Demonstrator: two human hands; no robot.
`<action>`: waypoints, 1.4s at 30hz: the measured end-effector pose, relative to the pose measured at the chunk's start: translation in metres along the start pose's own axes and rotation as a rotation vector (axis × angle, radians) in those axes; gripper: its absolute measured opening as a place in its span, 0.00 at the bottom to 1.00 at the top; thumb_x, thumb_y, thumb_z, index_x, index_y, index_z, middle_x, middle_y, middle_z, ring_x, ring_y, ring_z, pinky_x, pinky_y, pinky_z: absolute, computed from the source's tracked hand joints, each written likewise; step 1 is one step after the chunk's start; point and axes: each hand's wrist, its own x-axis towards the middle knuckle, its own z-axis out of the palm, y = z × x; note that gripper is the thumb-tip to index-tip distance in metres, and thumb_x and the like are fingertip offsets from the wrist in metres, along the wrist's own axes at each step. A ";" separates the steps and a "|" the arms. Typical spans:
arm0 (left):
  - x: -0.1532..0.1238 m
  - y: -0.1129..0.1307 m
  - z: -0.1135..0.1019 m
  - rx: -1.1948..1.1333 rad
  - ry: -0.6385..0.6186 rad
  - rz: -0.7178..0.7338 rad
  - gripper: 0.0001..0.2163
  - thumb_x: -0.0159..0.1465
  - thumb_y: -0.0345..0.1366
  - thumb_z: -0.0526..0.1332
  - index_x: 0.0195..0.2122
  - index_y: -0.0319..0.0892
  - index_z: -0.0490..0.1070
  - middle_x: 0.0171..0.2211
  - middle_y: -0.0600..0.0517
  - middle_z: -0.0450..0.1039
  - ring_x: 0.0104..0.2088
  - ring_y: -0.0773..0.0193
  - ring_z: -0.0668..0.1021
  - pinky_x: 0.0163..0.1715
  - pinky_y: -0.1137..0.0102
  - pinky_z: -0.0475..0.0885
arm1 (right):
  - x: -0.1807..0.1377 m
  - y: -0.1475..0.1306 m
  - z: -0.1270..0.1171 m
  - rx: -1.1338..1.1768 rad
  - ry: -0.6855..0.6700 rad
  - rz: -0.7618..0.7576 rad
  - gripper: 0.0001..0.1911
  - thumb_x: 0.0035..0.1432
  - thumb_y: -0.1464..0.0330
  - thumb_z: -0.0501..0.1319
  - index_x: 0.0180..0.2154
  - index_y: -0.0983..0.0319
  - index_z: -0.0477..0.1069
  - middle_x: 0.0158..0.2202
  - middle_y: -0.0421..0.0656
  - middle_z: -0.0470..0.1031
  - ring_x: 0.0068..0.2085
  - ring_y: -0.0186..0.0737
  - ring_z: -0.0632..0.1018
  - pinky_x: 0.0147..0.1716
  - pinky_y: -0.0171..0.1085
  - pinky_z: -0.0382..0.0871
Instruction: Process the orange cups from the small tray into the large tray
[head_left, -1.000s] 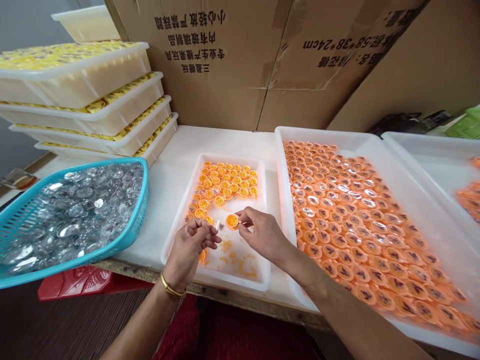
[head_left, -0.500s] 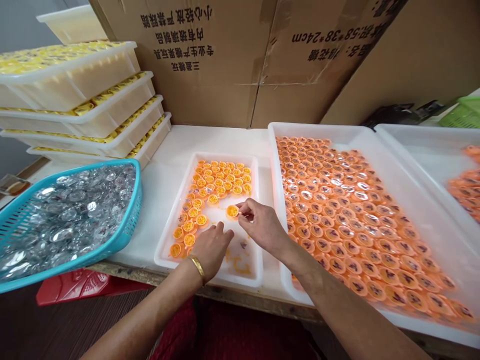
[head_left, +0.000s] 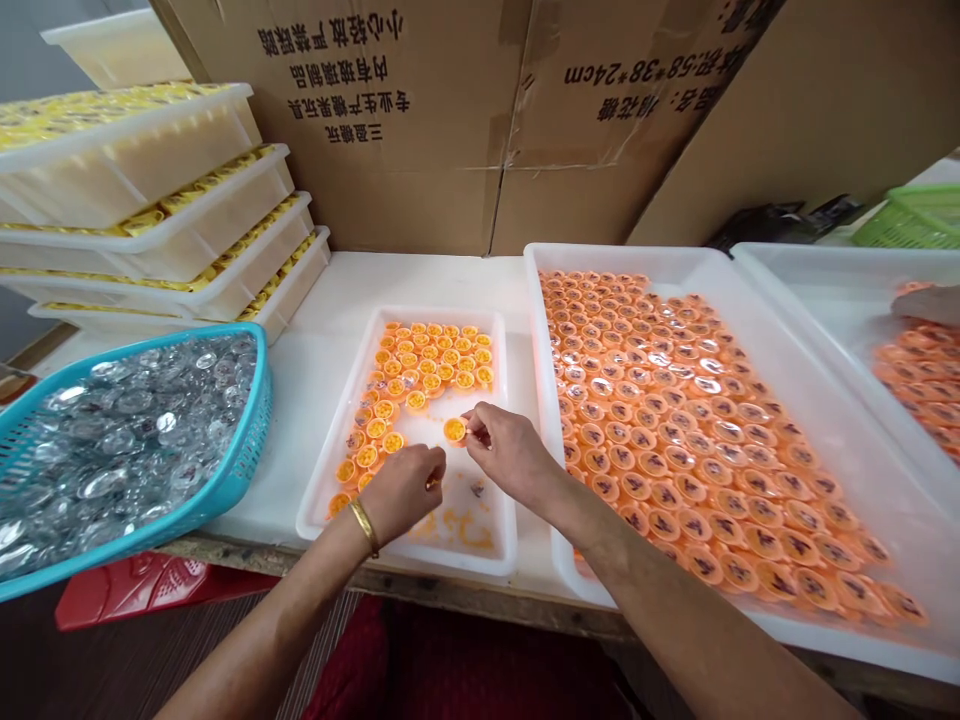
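My right hand (head_left: 507, 455) pinches a small orange cap (head_left: 454, 429) over the small white tray (head_left: 495, 540). My left hand (head_left: 403, 490), with a gold bangle on the wrist, is curled with its fingers down on the tray floor among loose yellow bits (head_left: 459, 522); what it pinches is too small to make out. Rows of several orange caps (head_left: 427, 365) with yellow centres fill the tray's far and left parts.
A teal basket (head_left: 225, 480) of clear glass domes stands at the left. A big white tray (head_left: 750, 262) of finished orange pieces lies at the right, another tray (head_left: 832, 290) beyond it. Stacked trays (head_left: 187, 250) of yellow parts and cardboard boxes (head_left: 450, 120) stand behind.
My left hand dropped from beside the held cap to the tray floor and curled there. The right hand kept the cap almost still. The view shifted a little to the right.
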 end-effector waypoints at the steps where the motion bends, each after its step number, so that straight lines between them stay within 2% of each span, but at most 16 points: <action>1: 0.001 -0.001 -0.007 -0.037 0.040 -0.003 0.06 0.53 0.24 0.54 0.26 0.42 0.66 0.23 0.54 0.68 0.26 0.66 0.71 0.27 0.72 0.63 | 0.000 -0.001 0.000 -0.007 -0.011 0.003 0.09 0.52 0.78 0.54 0.25 0.60 0.59 0.28 0.42 0.73 0.35 0.38 0.77 0.31 0.33 0.66; 6: 0.013 0.005 -0.035 -0.189 0.290 0.028 0.06 0.53 0.24 0.55 0.23 0.41 0.65 0.21 0.56 0.65 0.23 0.68 0.67 0.24 0.72 0.60 | 0.002 -0.009 -0.001 -0.005 -0.127 0.034 0.07 0.50 0.78 0.57 0.27 0.61 0.63 0.27 0.40 0.73 0.27 0.34 0.73 0.27 0.32 0.63; 8: 0.018 0.008 -0.037 -0.185 0.312 0.053 0.06 0.53 0.24 0.56 0.23 0.41 0.67 0.22 0.55 0.66 0.24 0.67 0.69 0.25 0.72 0.61 | 0.002 -0.012 -0.003 0.018 -0.151 0.049 0.06 0.51 0.77 0.57 0.26 0.61 0.64 0.25 0.40 0.73 0.26 0.33 0.73 0.26 0.31 0.63; 10: 0.019 0.007 -0.037 -0.281 0.334 0.050 0.05 0.54 0.25 0.57 0.25 0.40 0.70 0.25 0.53 0.69 0.25 0.67 0.71 0.26 0.72 0.64 | 0.002 -0.013 -0.005 0.067 -0.156 0.079 0.05 0.52 0.76 0.57 0.27 0.62 0.65 0.26 0.40 0.74 0.26 0.33 0.73 0.26 0.31 0.64; 13: 0.011 0.000 -0.034 -0.538 0.432 -0.059 0.06 0.59 0.30 0.55 0.33 0.41 0.72 0.26 0.53 0.71 0.24 0.67 0.74 0.24 0.73 0.68 | 0.002 -0.011 -0.007 0.192 -0.140 0.148 0.03 0.52 0.74 0.59 0.27 0.62 0.67 0.29 0.41 0.76 0.28 0.34 0.75 0.26 0.32 0.67; 15: 0.003 -0.004 -0.029 -0.596 0.466 -0.172 0.07 0.61 0.33 0.54 0.33 0.41 0.72 0.23 0.54 0.70 0.21 0.67 0.74 0.22 0.73 0.68 | 0.003 -0.007 -0.007 0.308 -0.114 0.190 0.04 0.50 0.74 0.60 0.27 0.61 0.66 0.29 0.41 0.76 0.29 0.34 0.76 0.28 0.33 0.70; 17: -0.004 -0.003 -0.019 -0.499 0.379 -0.215 0.09 0.61 0.32 0.53 0.28 0.40 0.71 0.20 0.55 0.68 0.20 0.67 0.73 0.22 0.72 0.68 | 0.004 -0.004 -0.006 0.434 -0.088 0.219 0.05 0.49 0.74 0.61 0.26 0.62 0.65 0.30 0.41 0.76 0.30 0.35 0.77 0.29 0.33 0.72; 19: -0.008 0.001 -0.004 -0.333 0.232 -0.153 0.09 0.60 0.28 0.54 0.25 0.40 0.72 0.22 0.53 0.69 0.23 0.66 0.74 0.26 0.71 0.68 | 0.005 -0.002 -0.005 0.560 -0.070 0.243 0.05 0.49 0.73 0.61 0.26 0.62 0.65 0.33 0.41 0.76 0.31 0.35 0.78 0.31 0.35 0.74; 21: -0.008 0.006 0.011 -0.222 0.148 -0.074 0.08 0.58 0.26 0.55 0.28 0.39 0.74 0.27 0.50 0.72 0.27 0.64 0.75 0.30 0.69 0.68 | 0.006 -0.004 -0.006 0.673 -0.049 0.269 0.05 0.50 0.73 0.61 0.27 0.62 0.64 0.35 0.42 0.75 0.32 0.35 0.79 0.34 0.36 0.76; 23: -0.004 0.009 0.021 -0.184 0.119 -0.051 0.09 0.58 0.26 0.56 0.34 0.39 0.75 0.32 0.48 0.72 0.29 0.64 0.75 0.33 0.69 0.68 | 0.007 -0.007 -0.009 0.755 -0.019 0.289 0.05 0.50 0.73 0.61 0.28 0.62 0.64 0.37 0.43 0.75 0.34 0.35 0.79 0.36 0.37 0.77; 29: 0.015 0.018 0.027 -0.127 -0.013 0.042 0.12 0.57 0.31 0.59 0.43 0.42 0.72 0.39 0.48 0.71 0.33 0.61 0.76 0.35 0.67 0.69 | 0.009 -0.013 -0.016 0.765 0.064 0.307 0.05 0.50 0.73 0.61 0.28 0.63 0.64 0.40 0.44 0.73 0.33 0.34 0.79 0.35 0.36 0.78; 32: 0.023 0.026 0.029 -0.070 -0.021 0.050 0.12 0.55 0.31 0.60 0.42 0.41 0.71 0.40 0.45 0.70 0.37 0.55 0.76 0.36 0.64 0.69 | 0.009 -0.011 -0.016 0.737 0.069 0.301 0.04 0.50 0.73 0.60 0.29 0.63 0.64 0.41 0.44 0.72 0.30 0.32 0.79 0.33 0.36 0.78; 34: 0.027 0.029 0.032 -0.074 -0.019 0.040 0.08 0.55 0.28 0.59 0.36 0.40 0.72 0.38 0.45 0.71 0.36 0.53 0.77 0.35 0.63 0.69 | 0.009 -0.010 -0.016 0.725 0.073 0.291 0.04 0.50 0.73 0.60 0.28 0.63 0.64 0.40 0.43 0.73 0.29 0.31 0.78 0.32 0.36 0.78; 38: 0.028 0.026 0.030 -0.165 0.003 -0.004 0.05 0.54 0.25 0.57 0.24 0.41 0.68 0.28 0.48 0.72 0.32 0.56 0.77 0.33 0.64 0.68 | 0.010 -0.010 -0.018 0.742 0.080 0.293 0.04 0.50 0.73 0.60 0.28 0.63 0.64 0.39 0.42 0.73 0.30 0.31 0.78 0.32 0.35 0.77; 42: 0.022 0.012 0.017 -0.326 0.061 -0.119 0.05 0.58 0.30 0.56 0.25 0.42 0.65 0.22 0.53 0.72 0.23 0.64 0.75 0.25 0.70 0.69 | 0.009 -0.012 -0.021 0.753 0.095 0.285 0.06 0.49 0.72 0.61 0.28 0.62 0.64 0.41 0.43 0.73 0.31 0.32 0.78 0.32 0.37 0.78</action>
